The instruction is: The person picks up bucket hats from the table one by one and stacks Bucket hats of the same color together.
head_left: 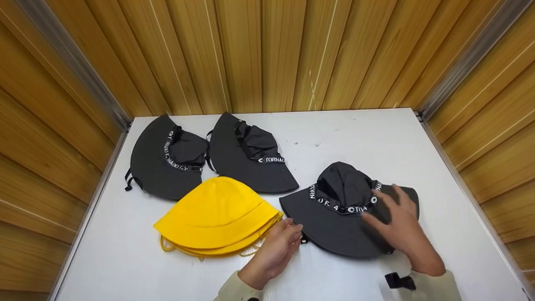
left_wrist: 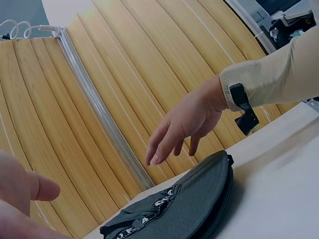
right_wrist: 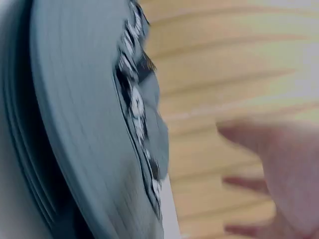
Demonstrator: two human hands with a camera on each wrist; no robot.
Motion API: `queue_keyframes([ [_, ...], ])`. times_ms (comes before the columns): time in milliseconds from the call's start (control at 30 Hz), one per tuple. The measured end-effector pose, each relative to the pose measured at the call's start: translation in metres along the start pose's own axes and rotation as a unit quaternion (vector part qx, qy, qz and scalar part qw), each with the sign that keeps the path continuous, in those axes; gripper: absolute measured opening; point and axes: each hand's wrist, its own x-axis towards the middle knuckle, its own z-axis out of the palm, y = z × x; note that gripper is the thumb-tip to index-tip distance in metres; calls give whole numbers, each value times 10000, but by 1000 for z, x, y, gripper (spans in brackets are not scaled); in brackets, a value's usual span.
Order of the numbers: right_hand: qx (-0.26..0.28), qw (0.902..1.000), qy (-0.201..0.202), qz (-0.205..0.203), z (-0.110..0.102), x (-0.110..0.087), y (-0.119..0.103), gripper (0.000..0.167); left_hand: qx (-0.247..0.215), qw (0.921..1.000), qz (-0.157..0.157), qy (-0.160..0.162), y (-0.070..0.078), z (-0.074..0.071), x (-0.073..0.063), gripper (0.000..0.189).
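Observation:
A dark grey bucket hat (head_left: pixel 334 234) with a black-and-white lettered band lies on the white table at the right, brim toward me. Over the right side of its brim hovers my right hand (head_left: pixel 401 221), fingers spread, holding nothing; the left wrist view shows this hand (left_wrist: pixel 187 122) above the hat (left_wrist: pixel 204 184). My left hand (head_left: pixel 273 251) is between that hat and a yellow hat stack (head_left: pixel 221 213), fingers loosely bent beside the brim's left tip. In the right wrist view, stacked brim edges (right_wrist: pixel 22 144) show under the top brim.
Two more dark hats, one at the far left (head_left: pixel 154 167) and one beside it (head_left: pixel 242 167), lie behind the yellow stack with cords trailing. Wood-patterned panels (head_left: pixel 280 54) wall the table (head_left: pixel 355 138) at the back and both sides.

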Motion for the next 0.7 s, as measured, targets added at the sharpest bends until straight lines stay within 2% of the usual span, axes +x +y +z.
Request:
queue_keyframes([
  [67, -255, 9981, -432, -344, 13, -3, -7, 84, 154, 9998, 84, -120, 4, 0, -5, 79],
  [167, -659, 9922, -949, -465, 31, -6, -13, 93, 446, 9985, 149, -267, 15, -1, -11, 80],
  [267, -846, 9880, -1229, -401, 42, -7, -13, 96, 923, 9947, 343, -308, 31, -5, -12, 74],
  [367, -840, 9866, -1353, -365, 46, -4, -11, 96, 1455, 9874, 605, -115, 54, -15, -7, 63],
  [500, -882, 9848, -1458, -345, 43, -1, -11, 97, 2003, 9750, 881, 374, 94, -38, 14, 53],
  [600, -968, 9828, -1539, -324, 41, 3, -12, 99, 2236, 9665, 921, 865, 127, -61, 38, 49],
  [700, -1013, 9802, -1679, -272, 42, 7, -14, 100, 2394, 9577, 817, 1370, 156, -89, 62, 47],
])
